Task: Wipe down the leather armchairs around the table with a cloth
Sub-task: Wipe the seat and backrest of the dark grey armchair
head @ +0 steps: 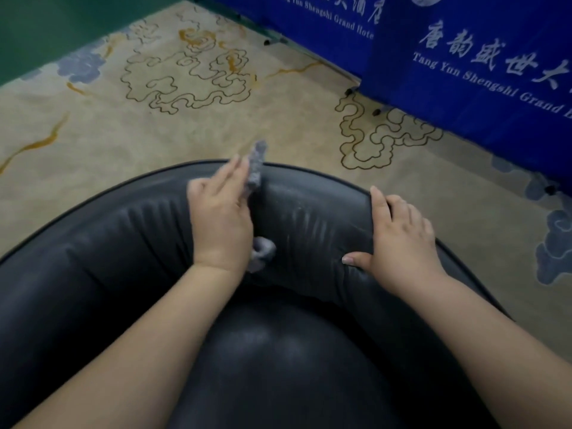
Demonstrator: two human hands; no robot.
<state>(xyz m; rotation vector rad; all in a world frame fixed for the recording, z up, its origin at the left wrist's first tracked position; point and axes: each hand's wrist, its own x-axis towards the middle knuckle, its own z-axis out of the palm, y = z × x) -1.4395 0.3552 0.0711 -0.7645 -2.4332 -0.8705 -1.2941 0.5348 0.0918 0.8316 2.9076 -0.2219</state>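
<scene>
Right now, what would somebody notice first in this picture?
Probably the two hands on the curved back of the dark leather armchair. The left hand presses a grey cloth onto it, and the right hand rests beside. Behind, bright blue banners stand on the patterned carpet.

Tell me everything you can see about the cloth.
The cloth is grey, with a nubbly, towel-like look, and lies bunched up. It is draped over the rounded top of the dark leather armchair back, one end poking up past the rim, the other showing below the wrist. The left hand presses it against the leather with fairly straight fingers, covering its middle. The right hand rests on the chair back apart from it.
</scene>
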